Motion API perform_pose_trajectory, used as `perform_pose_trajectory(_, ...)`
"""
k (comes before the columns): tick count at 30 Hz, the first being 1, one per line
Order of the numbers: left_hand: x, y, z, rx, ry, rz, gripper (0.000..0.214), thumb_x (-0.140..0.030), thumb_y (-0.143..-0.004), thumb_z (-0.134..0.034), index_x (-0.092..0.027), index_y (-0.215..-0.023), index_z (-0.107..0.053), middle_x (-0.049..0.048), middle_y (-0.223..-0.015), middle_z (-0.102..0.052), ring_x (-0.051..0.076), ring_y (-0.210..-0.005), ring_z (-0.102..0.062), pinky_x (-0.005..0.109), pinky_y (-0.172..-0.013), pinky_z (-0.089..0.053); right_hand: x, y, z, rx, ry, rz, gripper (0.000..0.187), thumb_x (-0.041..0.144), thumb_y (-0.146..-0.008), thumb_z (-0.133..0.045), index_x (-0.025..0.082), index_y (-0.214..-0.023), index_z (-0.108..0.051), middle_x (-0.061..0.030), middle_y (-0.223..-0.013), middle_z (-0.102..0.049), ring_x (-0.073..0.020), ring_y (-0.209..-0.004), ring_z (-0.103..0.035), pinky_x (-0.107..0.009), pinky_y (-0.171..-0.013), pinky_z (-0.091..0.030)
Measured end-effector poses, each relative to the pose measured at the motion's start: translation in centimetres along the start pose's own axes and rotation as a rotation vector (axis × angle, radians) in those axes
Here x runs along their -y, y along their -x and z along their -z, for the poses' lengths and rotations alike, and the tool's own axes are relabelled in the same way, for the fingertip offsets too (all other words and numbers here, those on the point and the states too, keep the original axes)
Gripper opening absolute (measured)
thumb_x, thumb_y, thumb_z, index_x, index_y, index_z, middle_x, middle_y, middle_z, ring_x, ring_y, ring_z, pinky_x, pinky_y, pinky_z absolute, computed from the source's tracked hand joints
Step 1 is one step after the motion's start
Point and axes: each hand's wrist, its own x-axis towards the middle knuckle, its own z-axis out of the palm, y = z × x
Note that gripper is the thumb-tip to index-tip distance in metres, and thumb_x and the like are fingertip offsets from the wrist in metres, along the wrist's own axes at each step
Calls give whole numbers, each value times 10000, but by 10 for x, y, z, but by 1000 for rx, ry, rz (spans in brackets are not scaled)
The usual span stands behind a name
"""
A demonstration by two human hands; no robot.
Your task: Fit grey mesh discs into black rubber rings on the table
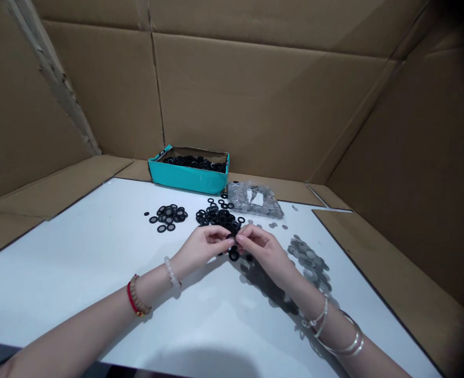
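My left hand (204, 245) pinches a black ring (230, 237) between thumb and fingertips, above the middle of the white table. My right hand (266, 254) meets it there, its thumb and fingertips closed at the ring's right side. Whether a small disc sits between the right fingertips is hidden. Just behind the hands lies a heap of loose black rings (216, 215), and another black ring (234, 255) rests below the fingertips. Grey round discs (310, 262) are spread beside and under my right forearm.
Left of the heap is a group of black rings with grey centres (169, 215). A turquoise box (188, 178) full of black rings stands at the back, beside a clear bag of grey discs (254, 199). Cardboard walls (255, 100) enclose the white table (78, 262).
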Motion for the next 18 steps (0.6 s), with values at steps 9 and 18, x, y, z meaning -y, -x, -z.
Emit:
perform_pose_trajectory(9,2,1,-2,-12,123,17,176,-294,-681,-632,-126,-707,-586,-22,-587,-518,92,-556,-472,216,-519,-377,5,4,-1,-11,195,149,213,329,-841,-522,183,-687,-505,-5,-696,-502,-131,-644,-452,-242,-590,-351)
perform_pose_trajectory(18,0,2,-2,2,104,-15,151,-262,-686,-633,-125,-716,-579,-34,-615,-510,65,-514,-456,208,-506,-357,5,5,0,35,168,103,232,349,-857,-494,184,-693,-488,7,-679,-484,-122,-614,-437,-240,-572,-342)
